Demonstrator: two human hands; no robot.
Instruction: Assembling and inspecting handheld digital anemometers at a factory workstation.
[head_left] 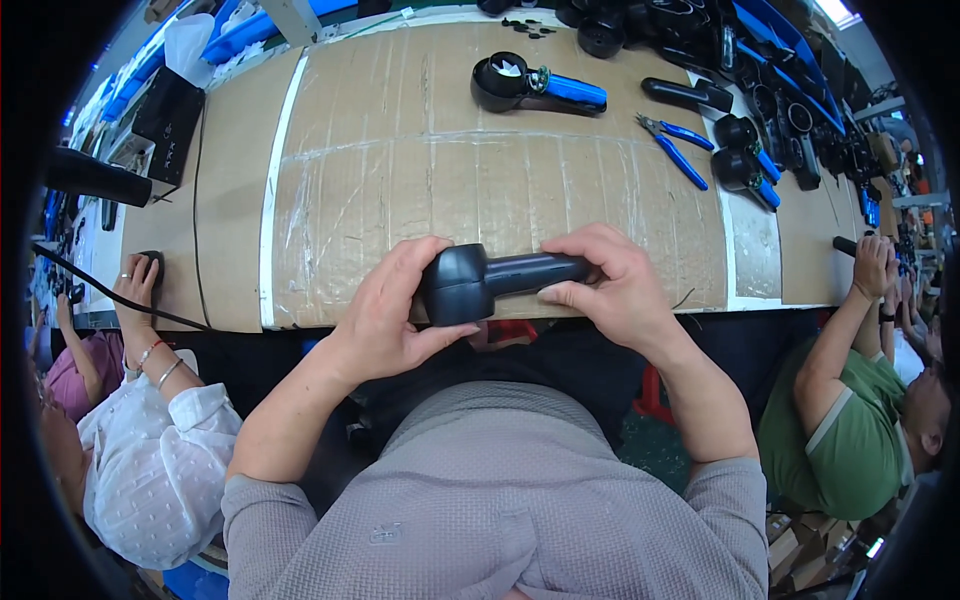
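Between my hands, near the table's front edge, is a black hair-dryer-shaped device point(458, 285) with a wide drum-like head and a slim handle point(535, 272). Fingers and thumb of my left hand point(392, 310) wrap round the head. My right hand point(618, 283) grips the end of the handle between thumb and fingers. The device lies roughly level, head to the left. Beyond it on the cardboard rests a similar opened device point(500, 82), its round housing showing white parts and a blue cylinder point(575, 92) along its handle.
Blue-handled cutting pliers point(678, 148) and a black handle piece point(688, 94) lie at the right. More black housings point(740, 165) crowd the far right. A black box point(168, 125) stands at the left, beside a cable point(199, 200). Co-workers sit on both sides, their hands at the table.
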